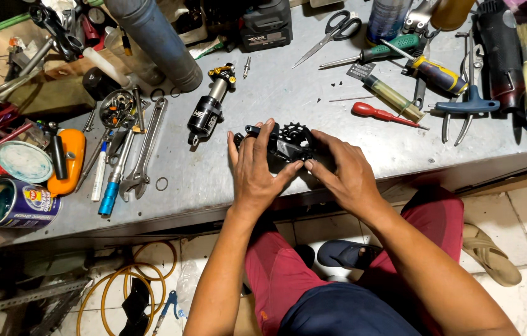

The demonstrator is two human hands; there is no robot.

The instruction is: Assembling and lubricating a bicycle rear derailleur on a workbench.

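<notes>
A black bicycle rear derailleur [288,142] with a toothed pulley wheel lies near the front edge of the grey metal workbench [214,180]. My left hand [256,167] covers its left side, fingers spread over the body. My right hand [343,169] grips its right side with thumb and fingers. Both hands hold the part against the bench top. A black rear shock absorber [210,107] with a gold end lies just left of and behind my left hand.
Wrenches [142,149], a blue-handled tool [109,193] and a grease tin [14,204] lie at the left. Screwdrivers [388,115], scissors [333,32], a blue T-handle [469,102] and spray cans sit at the back right. A grey tube [154,40] stands behind.
</notes>
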